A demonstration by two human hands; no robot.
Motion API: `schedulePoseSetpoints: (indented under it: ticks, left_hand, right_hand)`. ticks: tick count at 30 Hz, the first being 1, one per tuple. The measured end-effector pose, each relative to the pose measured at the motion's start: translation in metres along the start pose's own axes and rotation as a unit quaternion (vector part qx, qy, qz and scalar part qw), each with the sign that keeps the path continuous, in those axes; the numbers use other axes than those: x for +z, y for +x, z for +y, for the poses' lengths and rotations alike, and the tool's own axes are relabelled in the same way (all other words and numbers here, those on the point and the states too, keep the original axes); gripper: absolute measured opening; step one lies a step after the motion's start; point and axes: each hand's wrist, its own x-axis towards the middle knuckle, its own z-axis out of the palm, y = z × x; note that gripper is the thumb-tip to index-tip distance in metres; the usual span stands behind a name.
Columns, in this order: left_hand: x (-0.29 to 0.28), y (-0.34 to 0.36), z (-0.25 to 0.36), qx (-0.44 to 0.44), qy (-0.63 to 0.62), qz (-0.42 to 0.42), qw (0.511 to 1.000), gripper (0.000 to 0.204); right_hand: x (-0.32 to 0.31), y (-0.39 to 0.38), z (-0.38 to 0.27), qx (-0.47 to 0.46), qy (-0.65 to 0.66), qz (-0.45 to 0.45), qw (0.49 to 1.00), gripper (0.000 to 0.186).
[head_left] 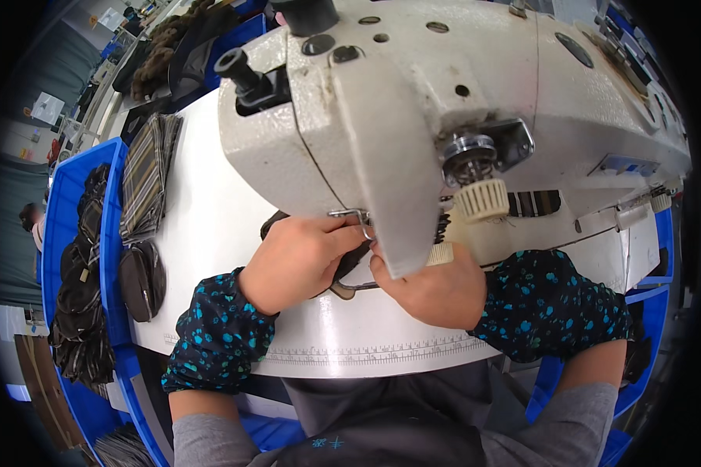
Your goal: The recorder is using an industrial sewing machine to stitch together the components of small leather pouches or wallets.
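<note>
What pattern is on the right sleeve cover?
The right sleeve cover is dark with bright blue and teal spots, clearest in the head view.

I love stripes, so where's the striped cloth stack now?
In the head view, the striped cloth stack lies at the left of the white table, beside the blue bin and just beyond the dark pouch.

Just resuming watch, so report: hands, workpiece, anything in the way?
Left hand over dark piece; right hand opposite, partly hidden. Piece partly covered, near sewing machine head. Machine head blocks view; grips unclear.
</note>
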Motion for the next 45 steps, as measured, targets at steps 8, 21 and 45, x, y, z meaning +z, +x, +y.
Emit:
schedulePoseSetpoints:
  ticks: [8,21,45]
  left_hand:
    - [0.002,0.0,0.008,-0.007,0.033,-0.001,0.999,0.037]
    - [0.007,0.008,0.015,-0.052,0.054,0.036,0.997,0.018]
    - [0.014,-0.001,0.012,-0.118,-0.046,0.069,0.99,0.016]
  right_hand:
    - [-0.005,0.003,-0.001,-0.005,-0.002,0.007,1.0,0.028]
    - [0.006,0.003,0.005,0.002,-0.027,-0.016,1.0,0.03]
    - [0.001,0.0,0.006,-0.021,0.04,0.0,0.999,0.028]
